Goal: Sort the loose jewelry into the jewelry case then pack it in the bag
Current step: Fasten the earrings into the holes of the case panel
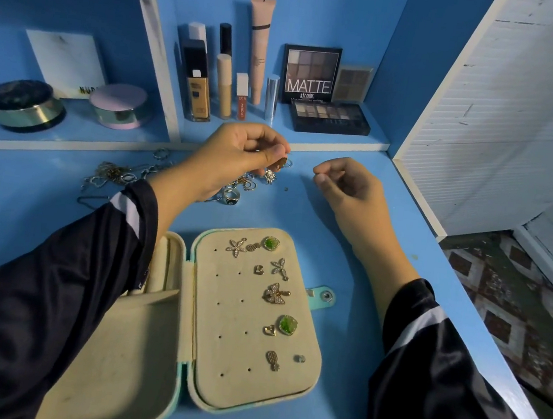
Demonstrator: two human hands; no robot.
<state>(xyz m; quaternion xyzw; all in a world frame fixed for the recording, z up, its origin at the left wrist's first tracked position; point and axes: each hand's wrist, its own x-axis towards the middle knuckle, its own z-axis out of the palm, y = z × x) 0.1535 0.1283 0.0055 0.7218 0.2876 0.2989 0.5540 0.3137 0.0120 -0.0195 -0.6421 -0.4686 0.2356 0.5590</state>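
An open mint-green jewelry case (284, 401) with a cream lining lies at the near middle of the blue desk. Several earrings are pinned to its right panel, among them a green stone stud (287, 324) and a starfish (236, 246). My left hand (236, 156) hovers over a pile of loose jewelry (247, 182) and pinches a small gold earring (282, 164) between thumb and fingers. My right hand (350, 186) is just right of it with the fingers curled; whether it pinches a tiny piece I cannot tell. A bag is not in view.
Tangled chains (113, 173) and a ring (230, 195) lie left of the pile. Makeup bottles (199, 87), eyeshadow palettes (330, 117) and powder jars (25, 105) stand on the shelf behind. The desk's right edge (459, 285) drops to a patterned floor.
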